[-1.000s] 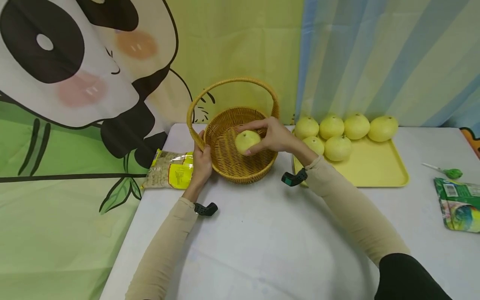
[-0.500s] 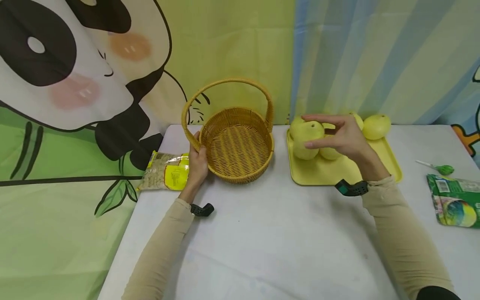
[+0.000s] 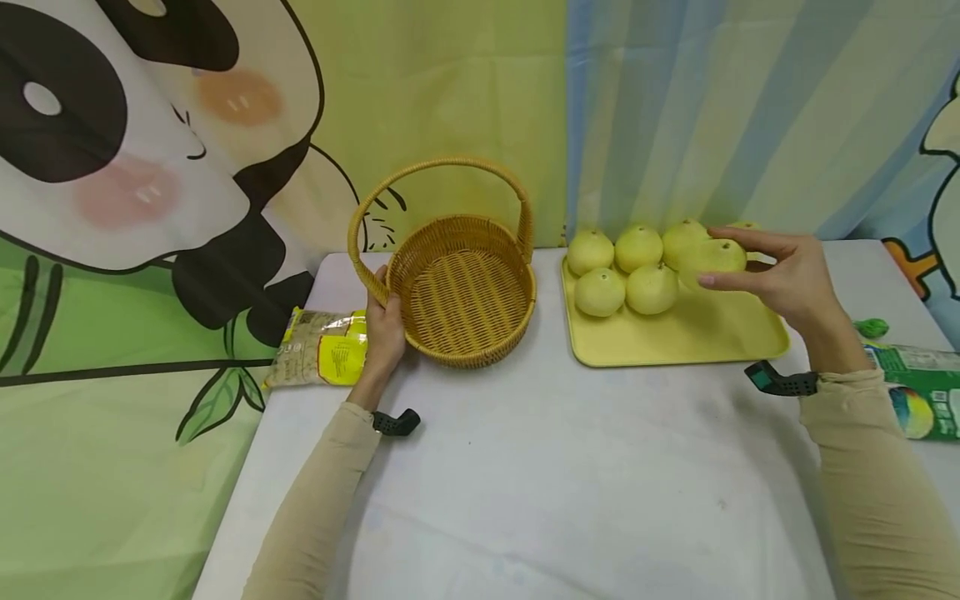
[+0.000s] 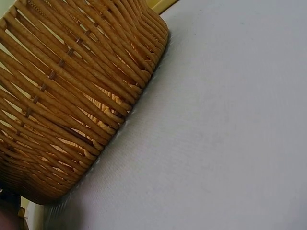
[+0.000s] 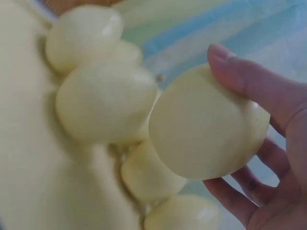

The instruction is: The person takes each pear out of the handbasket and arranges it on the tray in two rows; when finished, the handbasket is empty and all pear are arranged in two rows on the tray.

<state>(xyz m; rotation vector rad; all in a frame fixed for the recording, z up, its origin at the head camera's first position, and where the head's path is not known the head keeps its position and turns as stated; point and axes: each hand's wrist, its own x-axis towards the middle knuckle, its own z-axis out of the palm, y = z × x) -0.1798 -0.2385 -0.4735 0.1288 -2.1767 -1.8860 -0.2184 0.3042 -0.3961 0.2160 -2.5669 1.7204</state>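
My left hand (image 3: pixel 384 337) holds the left side of a round wicker basket (image 3: pixel 517 321) with a tall arched handle, at the base of that handle. The woven inside of the basket shows bare. In the left wrist view the basket wall (image 4: pixel 81 96) fills the upper left, standing on the white tabletop. My right hand (image 3: pixel 787 271) grips a pale yellow-green round fruit (image 5: pixel 206 127) between thumb and fingers, at the right part of a yellow tray (image 3: pixel 675 346). Several matching fruits (image 3: pixel 600 292) stand in two rows at the tray's left and back; one behind my right hand is mostly hidden.
Left of the basket lies a yellow-and-clear bag of grain-like bits (image 3: pixel 322 346). A green packet (image 3: pixel 926 392) and a green lollipop (image 3: pixel 872 327) lie at the right, partly behind my right arm. A printed curtain (image 3: pixel 465 92) hangs behind the white table (image 3: pixel 525 483).
My right hand, first holding a fruit over the basket, has carried it right to the tray's right side. The left hand keeps its hold on the basket; the view has turned slightly right.
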